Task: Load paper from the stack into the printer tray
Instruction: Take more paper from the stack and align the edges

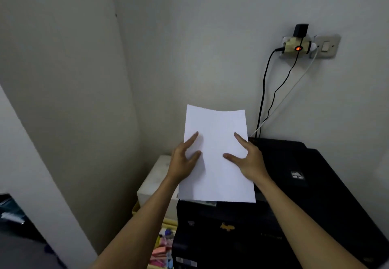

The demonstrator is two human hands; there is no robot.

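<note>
No text can be read anywhere. The black box-shaped printer (294, 205) bears a white label (297, 175) at two o'clock and a yellow sticker (227, 226), both too blurred to read.

The paper (216, 155) is plain white, the printer (294, 216) black, the wall adapter (294, 46) cream with a glowing orange-red light.

the paper (216, 155) stands at centre over the printer (294, 195), which spreads toward 4 o'clock. the left hand (183, 159) is at the sheet's 9 o'clock edge, the right hand (248, 159) at 3. a box (155, 180) sits at the printer's 9 o'clock; the wall socket (311, 44) is at 1 o'clock.
</note>
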